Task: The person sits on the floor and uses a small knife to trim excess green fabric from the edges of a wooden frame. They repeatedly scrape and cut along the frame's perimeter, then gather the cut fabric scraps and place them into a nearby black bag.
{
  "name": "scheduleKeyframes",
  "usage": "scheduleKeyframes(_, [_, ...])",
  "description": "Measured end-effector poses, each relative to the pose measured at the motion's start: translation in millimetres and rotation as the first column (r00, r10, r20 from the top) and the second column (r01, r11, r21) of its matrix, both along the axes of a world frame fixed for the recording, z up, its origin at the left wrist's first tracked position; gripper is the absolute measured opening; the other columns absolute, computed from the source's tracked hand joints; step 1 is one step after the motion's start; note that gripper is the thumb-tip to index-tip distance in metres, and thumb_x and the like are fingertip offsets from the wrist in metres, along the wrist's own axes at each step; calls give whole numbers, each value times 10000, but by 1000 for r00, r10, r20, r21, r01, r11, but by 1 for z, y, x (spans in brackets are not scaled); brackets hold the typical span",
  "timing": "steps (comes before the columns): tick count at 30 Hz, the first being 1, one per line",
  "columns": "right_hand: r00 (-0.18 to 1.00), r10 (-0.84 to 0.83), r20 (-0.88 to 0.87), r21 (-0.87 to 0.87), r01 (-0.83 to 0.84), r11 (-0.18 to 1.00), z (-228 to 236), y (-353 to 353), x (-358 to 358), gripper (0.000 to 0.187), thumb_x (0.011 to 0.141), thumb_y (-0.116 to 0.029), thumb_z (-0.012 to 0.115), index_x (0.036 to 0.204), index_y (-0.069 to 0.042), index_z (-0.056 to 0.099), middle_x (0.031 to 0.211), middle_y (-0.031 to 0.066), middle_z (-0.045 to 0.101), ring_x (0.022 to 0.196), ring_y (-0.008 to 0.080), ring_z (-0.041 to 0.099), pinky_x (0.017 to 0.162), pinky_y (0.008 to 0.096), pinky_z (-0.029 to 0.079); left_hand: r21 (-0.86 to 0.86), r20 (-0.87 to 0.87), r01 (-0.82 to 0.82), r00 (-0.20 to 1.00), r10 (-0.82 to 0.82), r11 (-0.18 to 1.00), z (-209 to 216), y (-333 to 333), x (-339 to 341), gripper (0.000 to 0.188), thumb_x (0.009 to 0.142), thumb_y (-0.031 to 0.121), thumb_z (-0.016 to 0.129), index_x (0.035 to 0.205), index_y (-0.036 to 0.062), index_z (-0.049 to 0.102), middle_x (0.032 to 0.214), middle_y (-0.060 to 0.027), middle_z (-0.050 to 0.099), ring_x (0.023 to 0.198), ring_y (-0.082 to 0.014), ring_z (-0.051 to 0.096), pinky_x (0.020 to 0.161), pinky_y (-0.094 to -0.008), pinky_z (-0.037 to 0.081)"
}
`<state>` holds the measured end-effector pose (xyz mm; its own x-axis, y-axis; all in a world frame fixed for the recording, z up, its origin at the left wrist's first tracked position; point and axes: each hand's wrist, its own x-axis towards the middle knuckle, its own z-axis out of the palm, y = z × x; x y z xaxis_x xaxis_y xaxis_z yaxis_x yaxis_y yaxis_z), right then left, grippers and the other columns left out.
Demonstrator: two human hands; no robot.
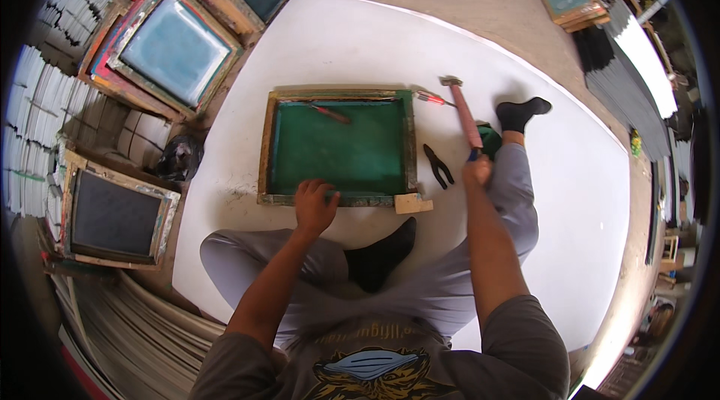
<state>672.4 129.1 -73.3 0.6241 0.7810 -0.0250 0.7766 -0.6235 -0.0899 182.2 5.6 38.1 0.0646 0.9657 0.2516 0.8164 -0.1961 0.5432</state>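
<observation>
Hammer (466, 116) in right fingers (478, 169), left fingers (310, 188) on frame (409, 145)

Both bare forearms reach forward from short dark sleeves. The left forearm (270, 286) slants forward and slightly inward, and its left grip (315, 206) lies palm down, back of the hand uppermost, the fingers loosely bent and a little apart. The right forearm (489, 257) runs nearly straight ahead, stretched farther out than the left, ending in a right grip (477, 170) curled into a fist; its separate fingers are hard to make out. Below, the left leg (251, 256) is folded with the knee outward, while the right leg (520, 194) bends at the knee, its shin pointing forward.
</observation>
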Motion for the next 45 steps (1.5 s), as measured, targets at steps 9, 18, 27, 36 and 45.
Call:
scheduleKeyframes(9, [999, -36, -36, -7, 36, 999, 48, 10, -9, 261, 935, -124, 649, 1162, 2, 621, 1193, 230, 668, 1126, 382, 682, 956, 440, 569, -4, 66, 5, 998, -5, 1000, 5, 7, 14, 162, 853, 177, 781, 977, 73, 763, 1068, -127, 715, 1047, -367, 619, 914, -485, 497])
scheduleKeyframes(18, [565, 215, -796, 451, 318, 834, 144, -5, -96, 313, 946, -206, 643, 1163, 15, 688, 847, 71, 636, 674, 151, 615, 520, 307, 471, -95, 240, -36, 969, 58, 995, 13, 11, 22, 245, 869, 194, 780, 1074, 62, 753, 1088, -153, 726, 1083, -392, 626, 946, -487, 491])
scheduleKeyframes(27, [91, 434, -896, 389, -309, 868, 158, -85, -270, 152, 825, 2, 543, 917, 9, 664, 762, -3, 579, 683, 85, 526, 614, 268, 443, -205, 339, 195, 933, -117, 959, 62, 5, 15, 378, 818, 212, 841, 1169, 101, 752, 1129, -149, 732, 1103, -380, 643, 984, -490, 489])
scheduleKeyframes(36, [22, 497, -868, 411, -530, 742, 153, -93, -297, 184, 820, 27, 513, 932, 18, 659, 779, 18, 602, 721, 108, 575, 657, 294, 475, -132, 163, 176, 975, -154, 975, 52, -16, -16, 144, 858, 195, 785, 940, 90, 732, 899, -73, 710, 914, -330, 656, 838, -482, 486])
scheduleKeyframes(45, [-18, 328, -945, 326, -162, 931, 131, -99, -306, 220, 847, 53, 520, 919, -20, 715, 801, 36, 655, 744, 130, 618, 675, 296, 488, -132, 395, 87, 918, -28, 987, 78, -36, 29, 174, 939, 218, 720, 954, 45, 699, 868, -105, 705, 779, -303, 669, 705, -423, 513])
